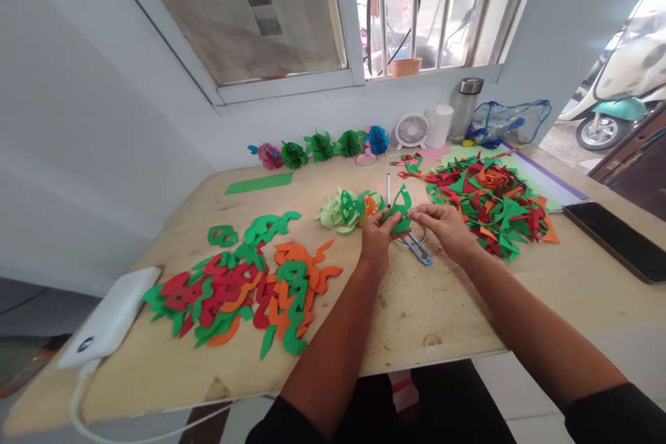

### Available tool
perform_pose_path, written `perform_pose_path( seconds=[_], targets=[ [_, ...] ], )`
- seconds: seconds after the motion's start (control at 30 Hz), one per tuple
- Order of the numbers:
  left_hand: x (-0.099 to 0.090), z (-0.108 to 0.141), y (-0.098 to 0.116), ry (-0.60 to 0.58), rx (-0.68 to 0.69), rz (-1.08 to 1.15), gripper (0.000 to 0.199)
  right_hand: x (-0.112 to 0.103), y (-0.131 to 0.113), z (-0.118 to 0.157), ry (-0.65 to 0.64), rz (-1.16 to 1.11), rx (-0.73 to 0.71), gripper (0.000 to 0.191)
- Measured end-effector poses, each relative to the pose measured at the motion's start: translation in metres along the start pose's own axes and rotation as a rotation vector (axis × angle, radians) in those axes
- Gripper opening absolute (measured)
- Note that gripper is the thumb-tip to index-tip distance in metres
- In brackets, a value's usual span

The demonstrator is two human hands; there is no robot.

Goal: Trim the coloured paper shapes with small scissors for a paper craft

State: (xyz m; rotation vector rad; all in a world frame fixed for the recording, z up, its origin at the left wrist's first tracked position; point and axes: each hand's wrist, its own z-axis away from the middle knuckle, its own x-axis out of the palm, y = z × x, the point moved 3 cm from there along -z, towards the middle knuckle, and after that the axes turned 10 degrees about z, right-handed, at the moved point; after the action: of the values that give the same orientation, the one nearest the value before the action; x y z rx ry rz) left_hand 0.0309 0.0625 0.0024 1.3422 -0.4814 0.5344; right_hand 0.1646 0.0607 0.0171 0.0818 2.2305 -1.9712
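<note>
A green paper cutout (400, 207) with open gaps in it is held up over the middle of the table. My left hand (375, 239) grips its lower left side between thumb and fingers. At its right edge my right hand (443, 223) is closed in a pinch on the paper. Just below lies a light blue utility knife (419, 250), partly on a round wire ring. Left of my left hand sits a cluster of pale green paper pieces (329, 212), with darker green and orange cutouts on it. A white pen (388, 187) lies behind the held paper.
Curved red, green and orange cutouts (229, 288) lie at left; paper scraps (499, 201) heap at right. Paper turtles (319, 146) line the wall. Near them stand a small fan (412, 130) and a bottle (465, 111). A phone (619, 236) and power bank (112, 319) lie at the sides.
</note>
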Motion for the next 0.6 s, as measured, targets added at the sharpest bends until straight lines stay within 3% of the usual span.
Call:
perform_pose_path(
  seconds=[0.37, 0.6],
  targets=[
    [0.001, 0.003, 0.01, 0.032, 0.096, -0.127, 0.015, -0.002, -0.009, 0.003, -0.024, 0.303, -0.089, 0.021],
    [0.002, 0.003, 0.009, -0.036, 0.006, -0.127, 0.016, -0.007, -0.001, 0.0, 0.019, 0.289, -0.063, 0.022]
  ],
)
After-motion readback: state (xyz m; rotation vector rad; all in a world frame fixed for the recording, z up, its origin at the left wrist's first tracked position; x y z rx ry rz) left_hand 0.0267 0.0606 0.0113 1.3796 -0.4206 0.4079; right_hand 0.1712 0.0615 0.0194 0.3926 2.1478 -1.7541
